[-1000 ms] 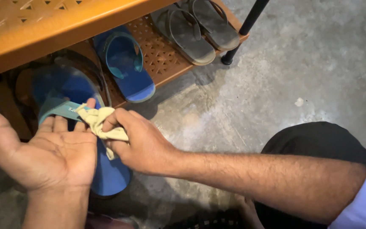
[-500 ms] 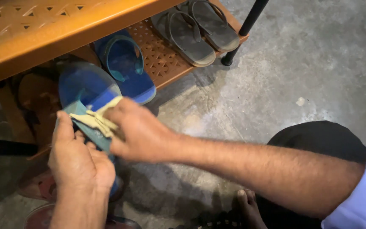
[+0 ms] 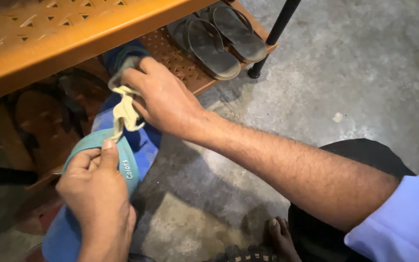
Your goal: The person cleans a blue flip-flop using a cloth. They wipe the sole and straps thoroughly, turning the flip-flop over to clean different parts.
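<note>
Blue sandal: long axis runs diagonal, lower-left to upper-right, far end pointing up under the rack. Near end sits low at the frame's bottom left, over the floor. Teal strap faces up.

Left hand: curled around the strap, thumb pressed on top, fingers tucked beneath. Pinching the strap.

Right hand: closed on a yellowish cloth, bunched between thumb and fingers. Cloth hangs down and touches the strap just by the left thumb. Hand sits over the sandal's far end, right at the edge of the lower shelf.

Around: grey sandals, a pair, on the lower shelf to the right, well apart from the hands. Brown sandal on the shelf left of the blue one, in shadow. Black rack leg beyond the grey pair. Top shelf overhangs the sandal's far end and hides it in part.

Versus half a second ago: right hand has moved up and away, from beside the left hand to the shelf edge. Cloth now stretched out, not wadded on the strap. Left hand same grip, a bit lower. The second blue sandal on the shelf is now covered by the right hand.
</note>
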